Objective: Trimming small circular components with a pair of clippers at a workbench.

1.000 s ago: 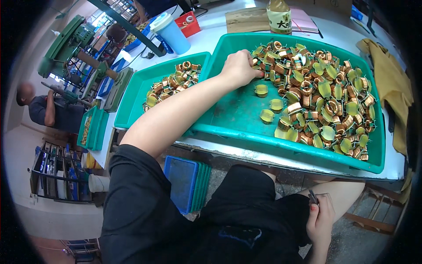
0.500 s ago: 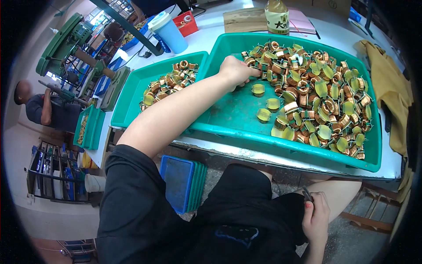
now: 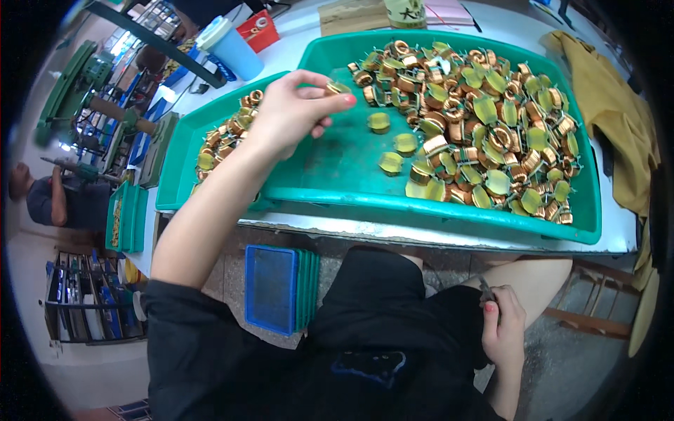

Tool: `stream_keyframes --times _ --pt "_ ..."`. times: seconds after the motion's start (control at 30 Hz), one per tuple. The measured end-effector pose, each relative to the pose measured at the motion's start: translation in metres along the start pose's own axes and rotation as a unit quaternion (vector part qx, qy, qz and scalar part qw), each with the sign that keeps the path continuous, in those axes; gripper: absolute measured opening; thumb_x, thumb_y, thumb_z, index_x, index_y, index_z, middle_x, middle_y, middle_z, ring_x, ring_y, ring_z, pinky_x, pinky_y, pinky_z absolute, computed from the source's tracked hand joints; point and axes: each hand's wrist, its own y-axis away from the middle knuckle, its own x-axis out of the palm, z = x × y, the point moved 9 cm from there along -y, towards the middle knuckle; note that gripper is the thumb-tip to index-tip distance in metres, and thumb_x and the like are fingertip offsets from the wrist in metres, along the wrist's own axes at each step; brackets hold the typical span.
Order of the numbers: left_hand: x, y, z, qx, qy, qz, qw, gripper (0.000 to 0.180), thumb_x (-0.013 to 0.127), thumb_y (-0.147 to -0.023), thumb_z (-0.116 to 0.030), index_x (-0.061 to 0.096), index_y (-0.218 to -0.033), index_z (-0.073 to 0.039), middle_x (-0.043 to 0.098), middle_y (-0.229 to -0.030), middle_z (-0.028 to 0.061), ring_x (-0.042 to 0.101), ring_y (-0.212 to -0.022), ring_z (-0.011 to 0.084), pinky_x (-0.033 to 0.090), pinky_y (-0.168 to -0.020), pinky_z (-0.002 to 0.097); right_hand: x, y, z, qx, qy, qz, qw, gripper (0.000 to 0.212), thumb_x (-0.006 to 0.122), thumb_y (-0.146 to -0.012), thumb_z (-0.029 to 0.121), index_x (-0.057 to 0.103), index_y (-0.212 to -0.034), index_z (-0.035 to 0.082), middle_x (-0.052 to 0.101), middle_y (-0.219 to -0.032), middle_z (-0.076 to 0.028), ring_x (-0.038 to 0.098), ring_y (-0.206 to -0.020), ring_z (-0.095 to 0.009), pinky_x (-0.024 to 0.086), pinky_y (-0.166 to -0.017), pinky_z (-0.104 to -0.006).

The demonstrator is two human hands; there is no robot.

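Having moved back from the heap (image 3: 484, 126) since the earlier frame, the left hand (image 3: 298, 109) is pinching one copper coil (image 3: 338, 88) above the left end of the large green tray (image 3: 393, 201). Bare tray floor is lying open left of the heap, three loose coils (image 3: 379, 123) standing there; the near rim is running along the table edge. The left forearm is crossing over the smaller green tray (image 3: 179, 158). Near the lap, the right hand (image 3: 504, 326) is gripping a dark tool (image 3: 486, 288). Stacked trays (image 3: 270, 291) are sitting below the white table (image 3: 614, 203).
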Motion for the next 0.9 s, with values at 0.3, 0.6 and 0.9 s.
stream_keyframes --times 0.3,0.6,0.9 --pt "0.139 0.165 -0.033 -0.087 0.575 0.289 0.76 0.058 0.064 -0.067 0.009 0.044 -0.121 0.002 0.05 -0.121 0.0257 0.055 -0.105 0.0402 0.06 -0.063 0.0371 0.014 0.033 0.039 0.15 -0.575 0.093 0.799 0.039 0.042 -0.091 0.019 0.042 -0.12 -0.007 0.046 -0.109 -0.019 0.047 -0.102 -0.029 0.04 -0.091 -0.0434" --pt "0.208 0.197 0.004 -0.249 0.583 0.296 0.714 0.061 0.059 -0.052 0.022 0.046 -0.107 -0.002 0.056 -0.11 0.0243 0.06 -0.096 0.041 0.059 -0.064 0.0409 -0.004 0.044 0.036 0.104 -0.163 0.088 0.977 0.027 0.048 -0.088 0.008 0.048 -0.112 -0.004 0.054 -0.098 -0.014 0.051 -0.085 -0.024 0.042 -0.076 -0.03" --pt "0.197 0.196 -0.002 -0.043 0.566 0.334 0.752 0.057 0.068 -0.056 0.021 0.052 -0.105 -0.003 0.052 -0.117 0.0237 0.059 -0.098 0.0424 0.057 -0.075 0.043 -0.012 0.031 0.049 -0.032 0.208 -0.044 0.977 0.023 0.061 -0.082 0.017 0.054 -0.095 0.0 0.053 -0.084 -0.011 0.048 -0.069 -0.025 0.042 -0.067 -0.0306"
